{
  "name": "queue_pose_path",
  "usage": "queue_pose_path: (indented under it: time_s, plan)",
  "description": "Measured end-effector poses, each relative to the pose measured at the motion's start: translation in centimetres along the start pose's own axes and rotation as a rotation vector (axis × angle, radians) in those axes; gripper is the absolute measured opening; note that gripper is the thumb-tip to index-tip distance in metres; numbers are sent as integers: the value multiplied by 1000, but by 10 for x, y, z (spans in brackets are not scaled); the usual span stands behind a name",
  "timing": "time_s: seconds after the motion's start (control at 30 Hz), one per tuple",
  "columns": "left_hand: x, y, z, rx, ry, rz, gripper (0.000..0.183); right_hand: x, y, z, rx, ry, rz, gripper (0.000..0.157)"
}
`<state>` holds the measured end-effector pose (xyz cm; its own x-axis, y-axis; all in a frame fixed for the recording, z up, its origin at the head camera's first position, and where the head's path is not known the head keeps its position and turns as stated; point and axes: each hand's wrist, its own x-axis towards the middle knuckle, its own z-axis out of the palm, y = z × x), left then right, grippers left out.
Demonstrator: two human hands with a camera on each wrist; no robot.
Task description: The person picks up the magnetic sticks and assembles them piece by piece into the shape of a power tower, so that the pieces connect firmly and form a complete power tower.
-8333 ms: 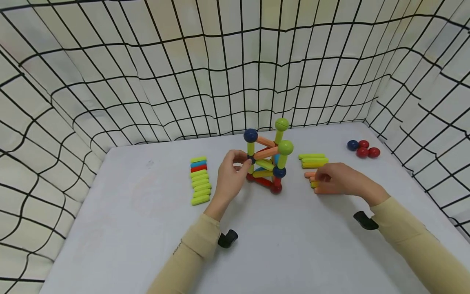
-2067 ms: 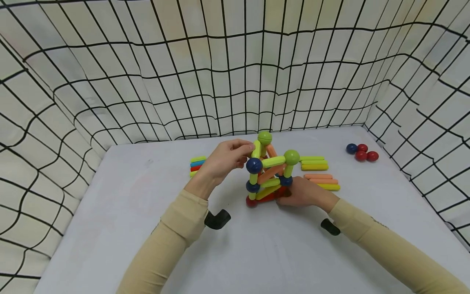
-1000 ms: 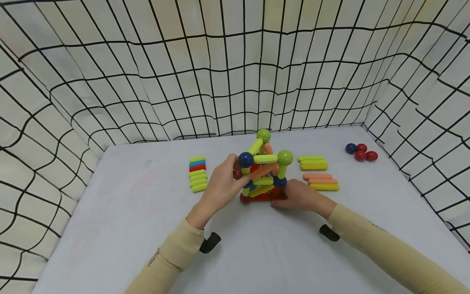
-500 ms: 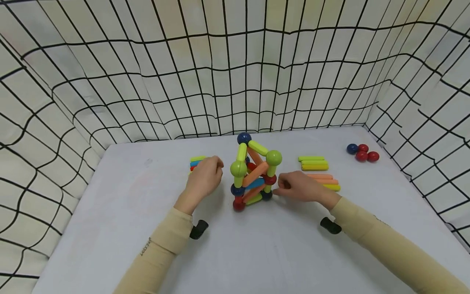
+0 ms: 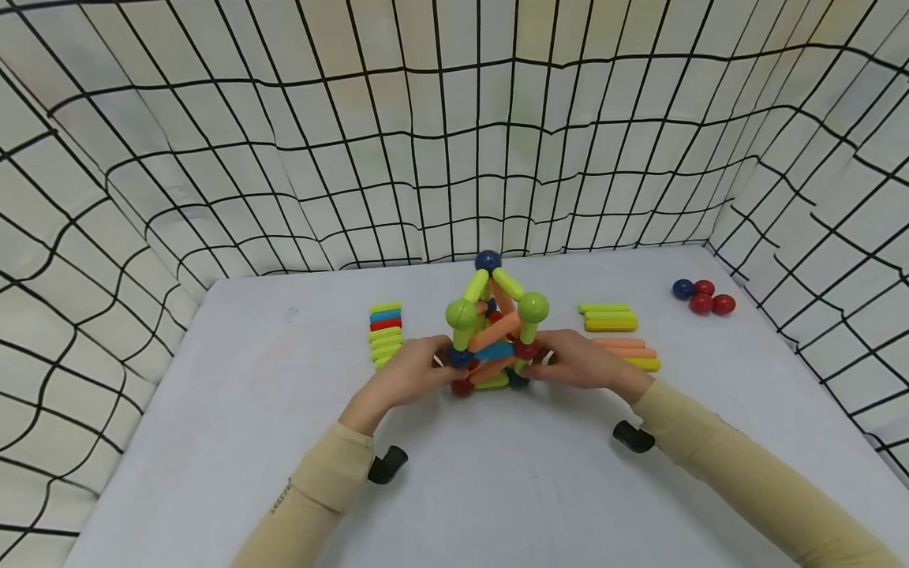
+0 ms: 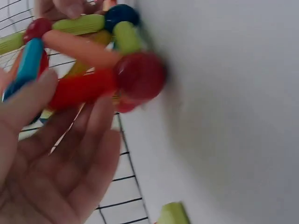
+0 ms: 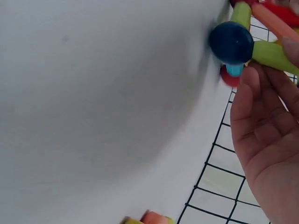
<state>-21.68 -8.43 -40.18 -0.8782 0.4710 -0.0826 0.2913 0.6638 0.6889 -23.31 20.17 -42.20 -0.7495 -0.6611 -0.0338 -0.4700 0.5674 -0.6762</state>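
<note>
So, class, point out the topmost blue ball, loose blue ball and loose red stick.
Topmost blue ball (image 5: 488, 261): head view, its centre.
Loose blue ball (image 5: 683, 289): head view, its centre.
Loose red stick (image 5: 386, 324): head view, its mid-length.

Left hand (image 5: 408, 369): was apart from the tower (image 5: 495, 333), now grips its red post
Right hand (image 5: 578, 360): now grips the tower's lime post
Blue top ball (image 5: 488, 261): from tower's near left to its far side

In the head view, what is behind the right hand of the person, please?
Behind the right hand, two orange sticks and one yellow stick show. The left end of the yellow stick is covered by the hand; whatever else it hides cannot be seen.
</note>
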Motion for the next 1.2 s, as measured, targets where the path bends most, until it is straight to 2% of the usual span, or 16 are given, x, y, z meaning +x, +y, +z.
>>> queue_pose_path:
  time_s: [0.1, 0.17, 0.27, 0.37, 0.43, 0.5, 0.67, 0.8, 0.93, 1.0, 1.07, 1.13, 1.2]
  plan:
    - [6, -3, 6, 9, 135, -18, 18, -1, -3, 4, -25, 17, 0, 27]
    - [10, -6, 7, 66, 173, -26, 18, -1, -6, 7, -35, 17, -4, 28]
    - [10, -9, 1, 255, 178, -59, 15, -2, -10, 10, -43, 20, -14, 31]
    - [5, -16, -7, 485, 186, -155, 7, -3, -11, 11, -46, 22, -4, 31]
    - [1, -23, -10, 584, 194, -208, 2, -4, -11, 11, -41, 21, 3, 31]
    - [-2, -29, -11, 620, 204, -231, 2, -3, -10, 12, -36, 18, 8, 31]
    - [-3, -34, -11, 636, 215, -219, 5, 2, -7, 17, -20, 33, -3, 32]
    - [-2, -34, -7, 648, 185, -221, 12, 5, -7, 21, -18, 83, -22, 30]
    - [-3, -31, -2, 661, 168, -177, 25, 5, -12, 22, -40, 147, -41, 26]
    - [-4, -29, 0, 652, 179, -149, 23, 5, -14, 21, -56, 166, -52, 24]
    - [-5, -25, -1, 567, 181, -135, 20, 5, -16, 21, -67, 174, -61, 23]
    - [-5, -18, -6, 374, 153, -139, 21, 5, -17, 21, -77, 174, -67, 23]
    - [-5, -8, -13, 86, 119, -162, 27, 6, -17, 21, -85, 174, -68, 23]
